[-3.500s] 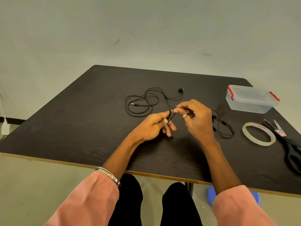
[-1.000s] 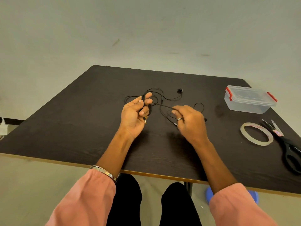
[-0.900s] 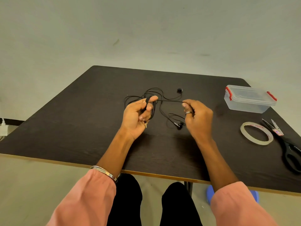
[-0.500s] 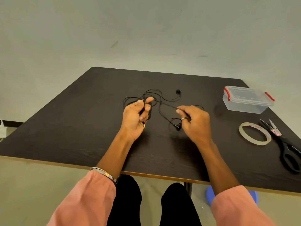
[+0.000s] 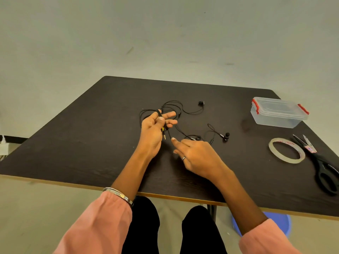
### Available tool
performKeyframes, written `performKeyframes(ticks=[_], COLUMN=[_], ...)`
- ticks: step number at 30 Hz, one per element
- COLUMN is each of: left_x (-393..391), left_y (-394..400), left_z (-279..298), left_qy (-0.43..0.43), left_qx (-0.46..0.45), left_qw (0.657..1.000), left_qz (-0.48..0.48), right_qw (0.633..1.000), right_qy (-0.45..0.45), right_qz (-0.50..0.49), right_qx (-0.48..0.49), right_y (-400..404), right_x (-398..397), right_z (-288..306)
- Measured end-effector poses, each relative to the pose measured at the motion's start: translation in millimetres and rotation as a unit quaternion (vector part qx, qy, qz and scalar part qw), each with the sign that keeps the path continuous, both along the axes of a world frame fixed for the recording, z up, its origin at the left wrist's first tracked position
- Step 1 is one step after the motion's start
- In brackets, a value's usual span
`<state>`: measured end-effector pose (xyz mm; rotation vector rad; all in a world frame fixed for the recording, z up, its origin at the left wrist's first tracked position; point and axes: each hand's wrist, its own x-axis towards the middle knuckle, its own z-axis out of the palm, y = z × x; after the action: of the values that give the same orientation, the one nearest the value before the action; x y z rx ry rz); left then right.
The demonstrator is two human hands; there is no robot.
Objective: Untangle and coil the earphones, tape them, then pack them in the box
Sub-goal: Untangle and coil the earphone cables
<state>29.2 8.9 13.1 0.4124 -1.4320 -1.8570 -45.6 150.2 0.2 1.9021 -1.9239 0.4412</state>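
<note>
Black earphones [image 5: 190,112] lie tangled on the dark table [image 5: 91,143]. One earbud [image 5: 201,103] sits at the back, the other earbud [image 5: 226,136] to the right of my hands. My left hand [image 5: 154,132] is raised and pinches cable loops between thumb and fingers, with the gold plug [image 5: 165,136] hanging below them. My right hand [image 5: 198,154] hovers low beside it, index finger stretched toward the plug, and grips nothing that I can see. A clear box [image 5: 278,112] with red clips stands closed at the back right. A tape roll [image 5: 286,151] lies in front of it.
Black-handled scissors [image 5: 326,171] lie at the table's right edge, next to the tape roll. The table's front edge [image 5: 73,185] runs just above my knees. A blue stool [image 5: 280,222] shows under the table at the right.
My right hand has let go of the cable and dropped toward the table, leaving the second earbud lying to its right. My left hand still holds the loops near the plug.
</note>
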Motion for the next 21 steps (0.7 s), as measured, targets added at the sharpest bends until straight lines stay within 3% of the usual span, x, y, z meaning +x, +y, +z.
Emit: performKeyframes(ticks=[6,11,15,21], left_x=[-3.8,1.8,7.6,10.0], left_y=[6.6,18.8,21.1,24.4], left_z=[-11.5,-6.3,-2.0,4.0], left_qy=[-0.108,-0.092,-0.082,-0.058], left_qx=[-0.205,-0.256,-0.197,-0.143], left_qw=[0.968,0.932,0.941,0.946], left_qz=[-0.1,-0.24,-0.261,-0.287], right_qw=[0.973,0.891,0.872,0.9], right_qy=[-0.209,-0.43,-0.466,-0.426], right_qz=[0.031,-0.022,-0.04,-0.018], right_qx=[-0.095,-0.142,-0.143,-0.093], right_y=[8.2,13.8,14.3,11.9], right_x=[-5.6,-29.3,-53.1,-59.3], right_z=[33.0,65.4,76.1,84.2])
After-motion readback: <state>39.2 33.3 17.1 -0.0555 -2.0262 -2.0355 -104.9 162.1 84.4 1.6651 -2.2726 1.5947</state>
